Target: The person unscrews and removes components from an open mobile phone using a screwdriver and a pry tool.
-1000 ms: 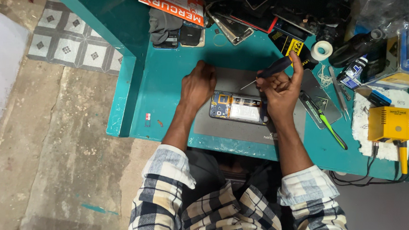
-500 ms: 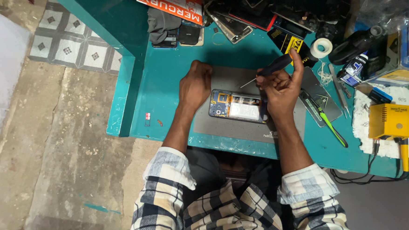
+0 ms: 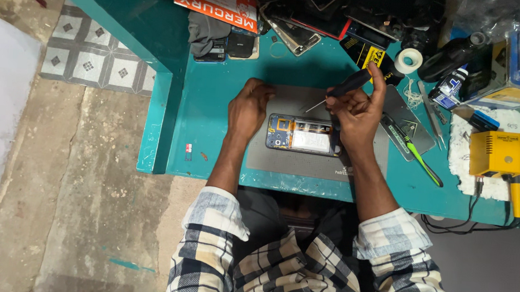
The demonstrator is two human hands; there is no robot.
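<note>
Opened blue smartphone with exposed circuit board and pale battery (image 3: 301, 134) lies flat on grey rubber work mat (image 3: 283, 162), centre of teal table (image 3: 214, 120). Left hand (image 3: 249, 108), fingers curled, rests at phone's 9 o'clock edge. Right hand (image 3: 358, 112) pinches black-handled thin-shafted screwdriver (image 3: 341, 88), tip angled toward 8 o'clock above phone. Green-handled tool (image 3: 420, 160) at 3 o'clock.
</note>
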